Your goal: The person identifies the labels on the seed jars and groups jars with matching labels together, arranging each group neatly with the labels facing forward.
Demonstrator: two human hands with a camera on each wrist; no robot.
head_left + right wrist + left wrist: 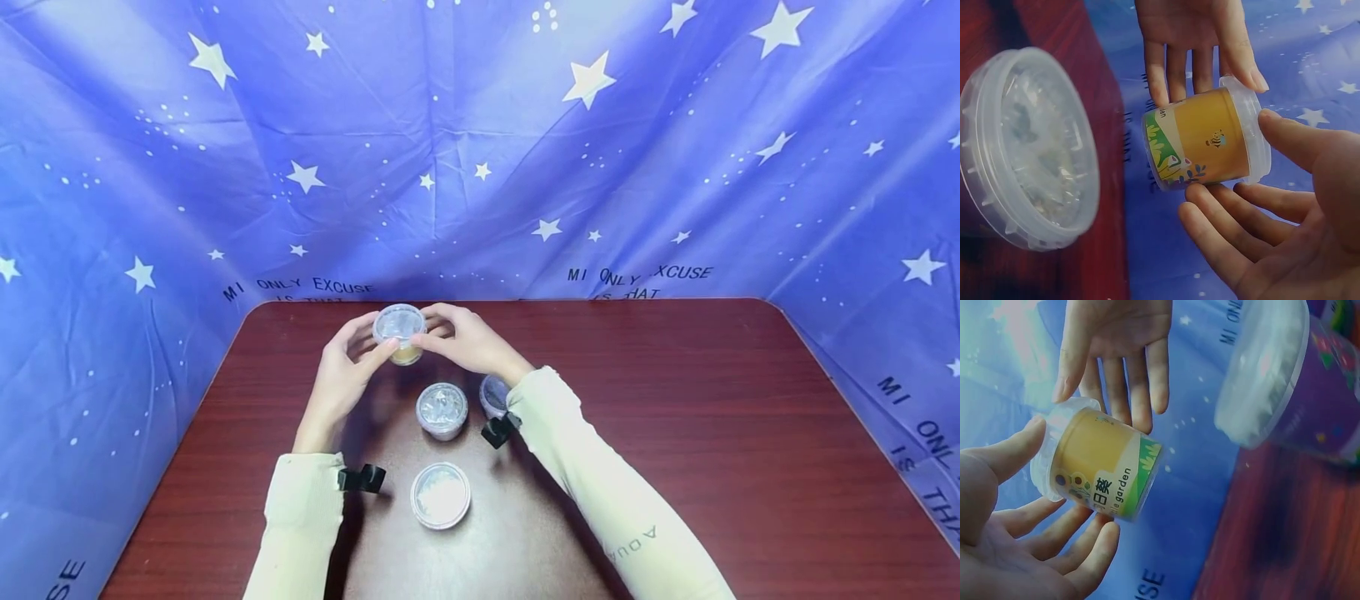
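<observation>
A small clear plastic cup (407,356) with a yellow body and a clear lid is held between both hands above the far left part of the table. My left hand (339,379) grips its left side, thumb at the lid and fingers around the body. From the other side my right hand (474,340) grips it likewise, thumb near the lid's front edge. In the left wrist view the cup's label (1125,487) shows green leaves and printed writing. A small bee picture (1216,139) appears on the cup in the right wrist view.
Nearer on the brown table (712,417) stand a lidded tub (442,410), a second tub (494,395) partly hidden by the right sleeve, and a third tub (441,497) closest to the front. A blue starry cloth (420,100) hangs behind and beside the table.
</observation>
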